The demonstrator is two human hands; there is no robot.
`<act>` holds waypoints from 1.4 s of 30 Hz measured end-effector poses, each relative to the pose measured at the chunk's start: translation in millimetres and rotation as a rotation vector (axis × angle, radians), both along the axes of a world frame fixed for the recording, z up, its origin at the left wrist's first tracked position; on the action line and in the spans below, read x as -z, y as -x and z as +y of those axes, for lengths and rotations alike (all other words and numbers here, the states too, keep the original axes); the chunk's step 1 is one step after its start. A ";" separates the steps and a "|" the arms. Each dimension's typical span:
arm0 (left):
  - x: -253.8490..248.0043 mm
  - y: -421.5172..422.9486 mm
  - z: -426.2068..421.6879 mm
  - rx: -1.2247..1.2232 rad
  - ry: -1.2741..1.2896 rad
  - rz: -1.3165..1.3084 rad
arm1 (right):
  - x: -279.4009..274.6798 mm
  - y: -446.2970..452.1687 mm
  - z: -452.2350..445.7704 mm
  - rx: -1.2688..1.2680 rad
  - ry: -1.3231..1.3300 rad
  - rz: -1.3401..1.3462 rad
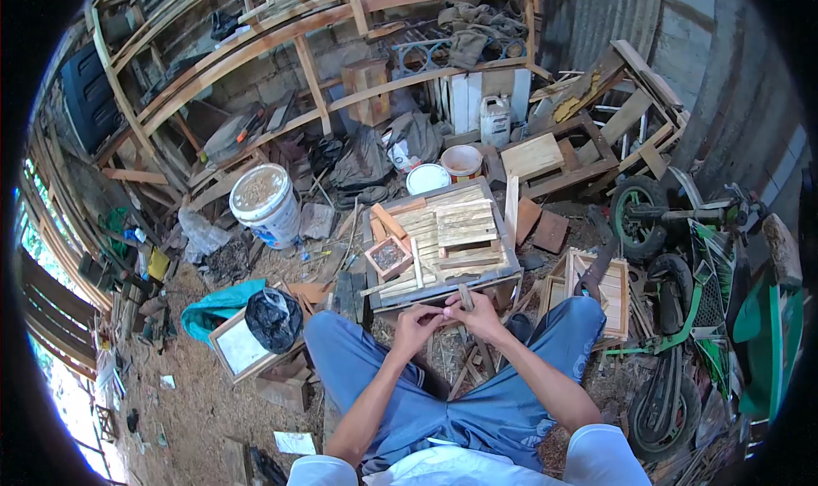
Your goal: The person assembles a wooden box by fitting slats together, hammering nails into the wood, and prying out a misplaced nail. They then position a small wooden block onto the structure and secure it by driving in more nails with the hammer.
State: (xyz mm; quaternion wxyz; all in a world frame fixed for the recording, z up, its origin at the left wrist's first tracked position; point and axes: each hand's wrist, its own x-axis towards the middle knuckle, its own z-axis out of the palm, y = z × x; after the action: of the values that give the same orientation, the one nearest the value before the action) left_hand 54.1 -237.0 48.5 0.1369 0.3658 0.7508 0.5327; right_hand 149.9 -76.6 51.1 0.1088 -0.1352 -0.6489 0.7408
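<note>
My left hand (415, 327) is in front of my lap, near the edge of a low work table (400, 294). Its fingers are pinched together; whatever lies between them is too small to make out. Close beside it, fingertips nearly touching, my right hand (477, 318) is closed around a short light-brown wooden piece (465, 296) that sticks up past the fingers; its lower end is hidden. On the table ahead lie a slatted wooden panel (466, 224), several loose strips and a small square wooden box (388, 258) with small bits inside.
A white bucket (266, 209) stands left of the table. By my left knee, a black plastic bag (273, 319) rests on a framed board (247, 347). A handsaw (596, 269) leans on a wooden frame (615, 303) at the right, beside a green small motorbike (694, 290).
</note>
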 end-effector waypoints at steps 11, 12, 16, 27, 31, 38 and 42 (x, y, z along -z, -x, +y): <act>53.6 7.1 -31.0 -0.270 -0.191 -0.005 | 42.3 29.1 -17.8 0.091 -0.363 -0.148; 66.0 14.6 -35.8 -0.311 -0.235 -0.124 | 42.5 31.6 -17.6 0.055 -0.248 -0.139; 82.3 44.3 -57.5 -0.402 -0.283 -0.293 | 6.0 34.7 -37.0 0.042 0.050 -0.121; 85.7 100.5 -72.0 -0.544 -0.552 -0.542 | 14.0 80.4 -63.6 0.032 -0.264 -0.269; 93.3 102.6 -72.3 -0.622 -0.318 -0.447 | 22.3 87.9 -80.9 0.054 -0.191 -0.205; 103.1 104.4 -63.3 -0.699 -0.211 0.034 | 38.3 71.3 -115.4 -0.023 -0.050 -0.336; 106.8 101.8 -61.1 -0.708 -0.237 0.115 | 49.2 74.0 -107.7 -0.023 -0.467 -0.160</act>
State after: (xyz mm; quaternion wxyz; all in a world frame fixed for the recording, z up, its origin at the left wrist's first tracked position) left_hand -47.7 -298.1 -58.3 -0.1412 0.1260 0.7705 0.6086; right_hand 75.9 -184.3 2.0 0.0771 -0.1573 -0.8106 0.5588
